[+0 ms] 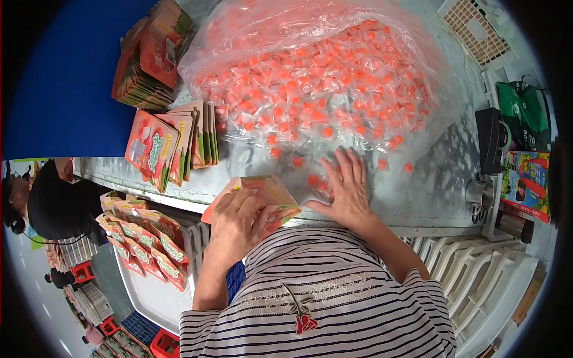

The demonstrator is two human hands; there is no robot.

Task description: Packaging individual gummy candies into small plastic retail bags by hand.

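- Orange-red wrapped sweets (pixel 358 83) lie heaped in a large crumpled bag of clear plastic (pixel 256 36) in the head view; judging by the heap, much filling is left.
- Left of the bag, a tall stack of red-and-green pouches (pixel 152 65) and a fanned set of red-and-tan pouches (pixel 146 143) look flat, probably unfilled.
- Nearer the person than the bag, the left hand (pixel 233 221) grasps a single red-and-tan pouch (pixel 277 191), apparently the one in progress; its contents cannot be told.
- Just nearer than the bag, the right hand (pixel 349 197) is released, fingers spread, beside a few loose orange-red sweets (pixel 313 179).
- Farther left and nearer than the bag, plump red pouches (pixel 143 235), seemingly done, sit in a white plastic tray (pixel 140 295).
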